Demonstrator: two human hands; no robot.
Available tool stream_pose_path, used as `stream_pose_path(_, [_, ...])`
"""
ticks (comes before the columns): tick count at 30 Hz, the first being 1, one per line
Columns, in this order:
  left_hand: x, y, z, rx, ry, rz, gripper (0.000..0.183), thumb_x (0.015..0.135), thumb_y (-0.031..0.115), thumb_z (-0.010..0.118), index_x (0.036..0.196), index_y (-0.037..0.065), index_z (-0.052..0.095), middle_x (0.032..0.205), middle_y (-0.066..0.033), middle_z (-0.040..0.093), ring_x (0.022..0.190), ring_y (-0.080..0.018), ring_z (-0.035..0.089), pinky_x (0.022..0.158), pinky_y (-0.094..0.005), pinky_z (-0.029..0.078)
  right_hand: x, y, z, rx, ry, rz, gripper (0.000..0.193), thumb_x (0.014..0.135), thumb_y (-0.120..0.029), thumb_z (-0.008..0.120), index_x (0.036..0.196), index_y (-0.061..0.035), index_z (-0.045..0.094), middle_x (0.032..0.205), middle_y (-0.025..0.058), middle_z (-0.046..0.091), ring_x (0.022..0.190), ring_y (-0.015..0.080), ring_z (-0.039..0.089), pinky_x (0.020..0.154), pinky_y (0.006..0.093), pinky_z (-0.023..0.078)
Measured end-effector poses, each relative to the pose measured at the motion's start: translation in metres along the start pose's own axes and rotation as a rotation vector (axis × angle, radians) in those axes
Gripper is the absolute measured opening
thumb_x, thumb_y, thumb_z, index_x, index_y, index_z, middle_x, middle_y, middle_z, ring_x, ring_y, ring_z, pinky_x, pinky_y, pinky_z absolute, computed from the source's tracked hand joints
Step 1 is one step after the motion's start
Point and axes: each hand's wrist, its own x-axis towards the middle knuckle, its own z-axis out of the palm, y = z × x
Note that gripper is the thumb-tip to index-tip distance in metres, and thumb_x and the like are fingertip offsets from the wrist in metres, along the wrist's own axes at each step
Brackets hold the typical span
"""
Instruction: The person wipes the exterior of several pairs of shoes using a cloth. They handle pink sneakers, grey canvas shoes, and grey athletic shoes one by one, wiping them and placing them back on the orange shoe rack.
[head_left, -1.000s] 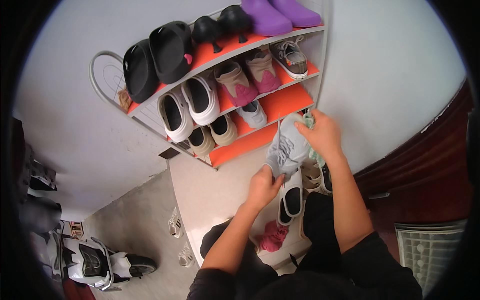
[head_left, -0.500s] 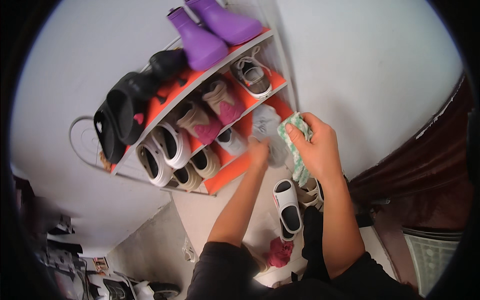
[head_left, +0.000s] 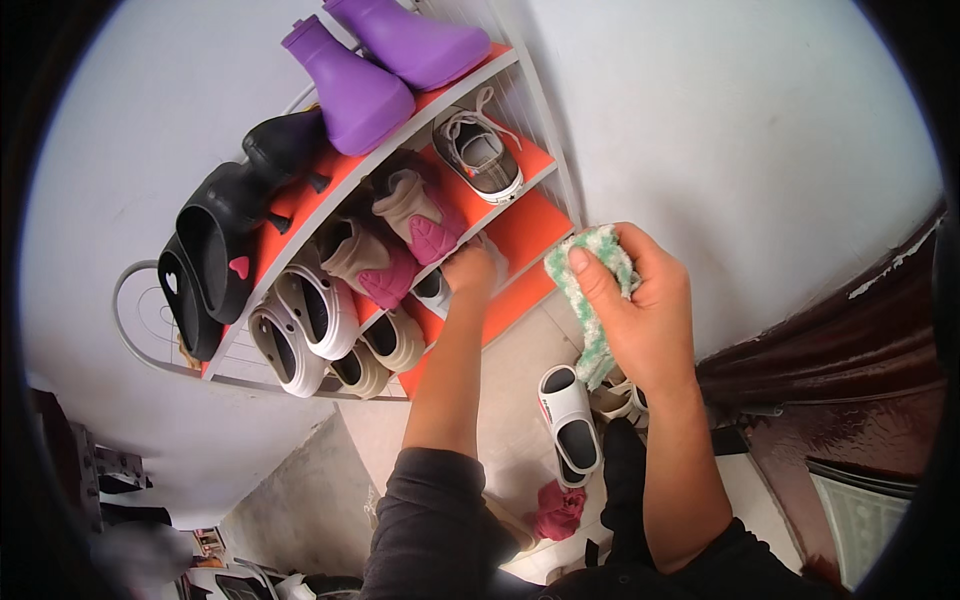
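My left hand point(head_left: 470, 271) reaches into the lowest tier of the shoe rack, closed on a pale shoe point(head_left: 495, 262) that it largely covers; its fingertips are hidden. Beside it on the same tier stands another light shoe point(head_left: 432, 292). My right hand point(head_left: 648, 300) is raised in front of the rack's right end, thumb and fingers pinching a folded green-and-white cloth point(head_left: 592, 290) whose end hangs down.
The rack's orange shelves point(head_left: 530, 235) carry purple boots point(head_left: 365, 95), black clogs point(head_left: 215, 240), black heeled shoes point(head_left: 285, 150), pink-and-beige shoes point(head_left: 410, 215), white clogs point(head_left: 315, 310) and a laced sneaker point(head_left: 478, 155). White slides point(head_left: 570, 420) and a crumpled dark-pink cloth point(head_left: 558, 510) lie on the floor.
My left hand has moved left and up, bringing the pale shoe from in front of the rack onto the lowest shelf. My right hand still holds the cloth. The view has shifted slightly.
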Motion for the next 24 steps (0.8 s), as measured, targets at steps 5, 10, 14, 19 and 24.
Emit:
stream_pose_path(5, [-0.011, -0.013, -0.008, -0.150, -0.360, -0.044, 0.052, 0.086, 0.019, 0.046, 0.134, 0.005, 0.033, 0.112, -0.0203, 0.056, 0.099, -0.0338, 0.060, 0.080, -0.0440, 0.051, -0.001, -0.009, -0.002, 0.021, 0.074, -0.035, 0.022, 0.085, -0.017, 0.063, 0.087, 0.0043, 0.059, 0.066, 0.0045, 0.059, 0.060, 0.0077, 0.049, 0.055, 0.0253, 0.043])
stream_pose_path(10, [-0.042, -0.007, -0.025, -0.215, 0.008, 0.076, 0.056, 0.075, 0.010, 0.056, 0.128, -0.001, 0.040, 0.120, -0.0198, 0.050, 0.106, -0.0350, 0.053, 0.087, -0.0419, 0.046, 0.002, -0.006, -0.006, -0.106, 0.179, -0.067, 0.022, 0.084, -0.018, 0.064, 0.086, 0.0038, 0.059, 0.066, 0.0050, 0.058, 0.063, 0.0079, 0.050, 0.059, 0.0244, 0.043])
stream_pose_path(14, [-0.122, -0.005, -0.064, -0.653, 0.169, 0.202, 0.049, 0.071, 0.005, 0.063, 0.118, -0.001, 0.049, 0.110, -0.0199, 0.054, 0.101, -0.0363, 0.053, 0.085, -0.0420, 0.044, 0.002, 0.004, -0.013, -0.100, 0.187, -0.040, 0.028, 0.082, -0.023, 0.069, 0.094, 0.0019, 0.063, 0.087, 0.0041, 0.064, 0.075, 0.0096, 0.057, 0.068, 0.0247, 0.045])
stream_pose_path(19, [-0.316, -0.035, 0.008, -0.769, -0.482, -0.338, 0.040, 0.078, 0.019, 0.064, 0.110, -0.002, 0.055, 0.103, -0.0212, 0.060, 0.099, -0.0373, 0.056, 0.086, -0.0422, 0.046, -0.009, -0.006, -0.005, 0.031, 0.100, -0.143, 0.023, 0.085, -0.018, 0.061, 0.093, 0.0038, 0.062, 0.079, 0.0048, 0.062, 0.069, 0.0113, 0.055, 0.064, 0.0269, 0.044])
stream_pose_path(24, [-0.485, -0.010, 0.020, -0.727, -1.173, -0.276, 0.041, 0.076, 0.032, 0.063, 0.104, 0.001, 0.062, 0.102, -0.0219, 0.062, 0.096, -0.0348, 0.060, 0.083, -0.0411, 0.047, 0.002, -0.010, -0.006, 0.257, 0.015, 0.123, 0.024, 0.084, -0.018, 0.062, 0.094, 0.0047, 0.062, 0.082, 0.0065, 0.063, 0.071, 0.0132, 0.057, 0.066, 0.0269, 0.045])
